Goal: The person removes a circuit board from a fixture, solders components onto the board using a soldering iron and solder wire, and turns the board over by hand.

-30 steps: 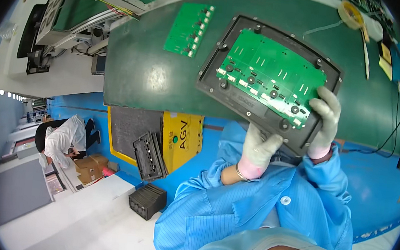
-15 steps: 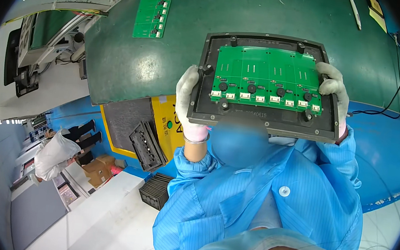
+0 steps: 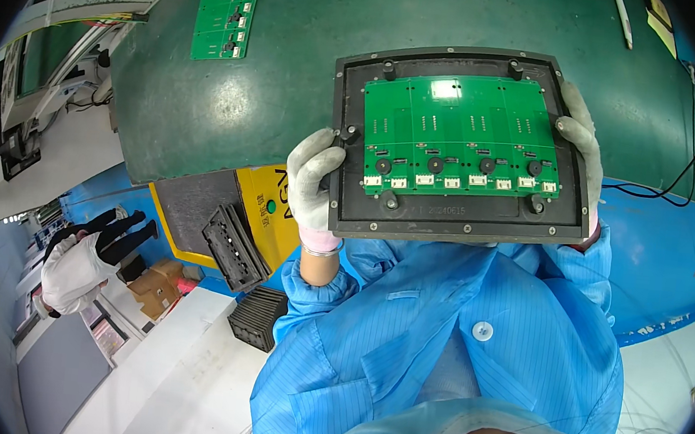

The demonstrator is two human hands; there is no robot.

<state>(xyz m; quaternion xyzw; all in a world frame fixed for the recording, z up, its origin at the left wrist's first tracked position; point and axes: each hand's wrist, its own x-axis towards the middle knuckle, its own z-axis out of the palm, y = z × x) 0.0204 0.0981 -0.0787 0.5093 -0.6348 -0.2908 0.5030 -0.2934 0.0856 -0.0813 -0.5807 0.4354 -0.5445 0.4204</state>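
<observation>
A broad green-topped worktable [image 3: 293, 86] is stretching across the scene as a worker in a pinstriped pale blue coat [image 3: 403, 331] is standing at its near edge. A yellow-edged dark cart [image 3: 258, 192] is waiting on the blue floor to the left. Before the worker's chest, a rectangular black tray with a raised, screw-studded rim [image 3: 365, 213] is hovering over the table's near side, bearing a green printed circuit board [image 3: 460, 136] that is lying face up within the rim. A second, similar green board [image 3: 224, 8] is resting on the table, farther left. The white-gloved left hand [image 3: 311, 176] and gloved right hand [image 3: 587, 156] are clamping the tray by its opposite sides; fingers beneath it are staying hidden. A second ago the tray was slanting, with the left hand at its near edge; now it is sitting nearly square to the worker, apparently sharing its weight between both hands and leaving the board fully exposed. Along the board's near edge, small white connectors [image 3: 478, 180] are facing the coat.
</observation>
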